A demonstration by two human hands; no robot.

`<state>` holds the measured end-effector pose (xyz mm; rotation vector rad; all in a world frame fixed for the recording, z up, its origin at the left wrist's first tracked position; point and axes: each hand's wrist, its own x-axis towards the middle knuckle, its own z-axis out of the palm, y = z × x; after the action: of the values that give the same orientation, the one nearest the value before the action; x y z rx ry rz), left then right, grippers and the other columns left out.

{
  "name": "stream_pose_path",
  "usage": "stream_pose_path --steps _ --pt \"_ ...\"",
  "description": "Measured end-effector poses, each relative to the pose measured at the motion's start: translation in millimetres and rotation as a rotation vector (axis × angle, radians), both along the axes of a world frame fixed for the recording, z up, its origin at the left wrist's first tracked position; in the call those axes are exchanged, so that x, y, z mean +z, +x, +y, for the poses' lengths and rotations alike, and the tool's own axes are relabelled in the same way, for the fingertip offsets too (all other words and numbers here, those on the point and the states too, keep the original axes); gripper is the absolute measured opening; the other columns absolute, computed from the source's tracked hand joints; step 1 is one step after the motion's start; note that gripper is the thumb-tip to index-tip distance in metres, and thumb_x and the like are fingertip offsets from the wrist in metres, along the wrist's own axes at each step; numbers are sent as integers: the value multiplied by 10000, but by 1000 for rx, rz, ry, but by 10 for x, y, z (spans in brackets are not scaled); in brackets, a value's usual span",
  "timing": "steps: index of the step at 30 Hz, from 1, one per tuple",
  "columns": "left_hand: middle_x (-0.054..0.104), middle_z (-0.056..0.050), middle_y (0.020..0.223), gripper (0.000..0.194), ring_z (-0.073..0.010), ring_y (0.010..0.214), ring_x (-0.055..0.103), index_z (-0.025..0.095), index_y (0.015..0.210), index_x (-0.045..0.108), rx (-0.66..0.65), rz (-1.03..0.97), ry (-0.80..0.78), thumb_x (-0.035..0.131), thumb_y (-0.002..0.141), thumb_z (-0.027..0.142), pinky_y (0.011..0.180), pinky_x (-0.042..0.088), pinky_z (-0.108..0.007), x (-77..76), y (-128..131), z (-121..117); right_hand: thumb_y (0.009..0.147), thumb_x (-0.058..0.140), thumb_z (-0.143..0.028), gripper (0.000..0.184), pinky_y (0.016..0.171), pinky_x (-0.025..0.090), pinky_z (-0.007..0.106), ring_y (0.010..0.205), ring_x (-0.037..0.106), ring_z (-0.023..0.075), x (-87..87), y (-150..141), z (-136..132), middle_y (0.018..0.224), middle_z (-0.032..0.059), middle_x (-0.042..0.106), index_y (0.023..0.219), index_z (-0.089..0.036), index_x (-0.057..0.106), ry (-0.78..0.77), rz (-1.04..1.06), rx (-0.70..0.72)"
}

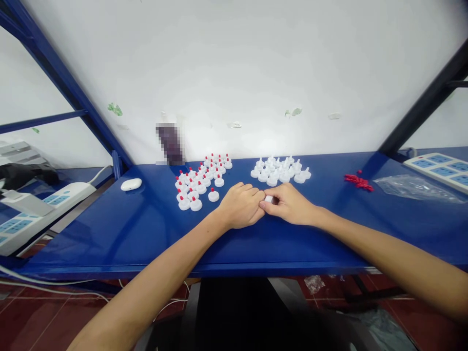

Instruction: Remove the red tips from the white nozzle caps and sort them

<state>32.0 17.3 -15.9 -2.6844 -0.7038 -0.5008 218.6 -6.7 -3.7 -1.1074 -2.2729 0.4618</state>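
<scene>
My right hand (287, 204) pinches a white nozzle cap (269, 199) between thumb and fingers; only a small part of the cap shows. Pressed up against it from the left is my left hand (242, 205), its fingers curled closed. What lies inside those fingers is hidden. Left of my hands stand several white nozzle caps with red tips (196, 204), one of them (214, 195) a little apart. Behind my hands sits a group of white nozzle caps without red tips (272, 181).
Small red tips (359, 182) lie in a pile at the right, beside a clear plastic bag (417, 189). A white earphone case (131, 184) rests at the left. Power strips (440, 165) flank the blue table (146, 234), and a blurred dark rectangle (171, 144) leans on the wall.
</scene>
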Motion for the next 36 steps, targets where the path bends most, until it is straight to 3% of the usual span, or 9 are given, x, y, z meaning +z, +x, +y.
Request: stream_pose_path --steps 7,13,19,29,33,36 --pt "631 -83 696 254 -224 694 558 158 780 581 -24 -6 48 400 907 284 740 350 -418 29 39 -36 691 527 -274 250 482 239 238 501 295 77 -20 -44 -30 492 -59 327 527 -193 357 39 116 -31" --pt "626 -80 680 253 -225 682 547 161 764 584 -32 -21 106 416 901 293 712 333 -421 -9 29 -45 678 510 -269 255 498 233 252 502 290 82 -40 -48 -45 507 -54 330 551 -205 298 134 83 -28" --pt "623 -85 679 284 -234 671 566 149 782 595 -14 3 149 417 910 329 685 323 -416 -56 28 -58 686 520 -272 221 518 248 272 490 344 101 -53 -9 -43 512 -28 418 565 -207 348 294 -51 -40" --pt "649 -68 718 206 -206 663 578 168 749 545 -8 4 -67 406 884 238 682 341 -384 57 -32 -65 703 572 -285 103 531 338 264 523 493 130 -100 16 -27 597 14 605 696 -186 600 552 -120 -47" --pt "664 -66 757 193 -212 692 590 170 769 534 29 -15 -94 391 884 230 684 339 -382 63 -13 -64 728 596 -325 141 539 325 276 505 441 123 -103 6 -16 582 10 595 662 -201 584 693 -182 -84" --pt "672 -70 793 182 -219 714 597 168 796 538 36 0 -101 394 884 237 687 346 -385 68 2 -76 739 616 -334 203 523 289 284 481 384 112 -98 0 0 533 -10 536 612 -208 520 815 -185 -23"
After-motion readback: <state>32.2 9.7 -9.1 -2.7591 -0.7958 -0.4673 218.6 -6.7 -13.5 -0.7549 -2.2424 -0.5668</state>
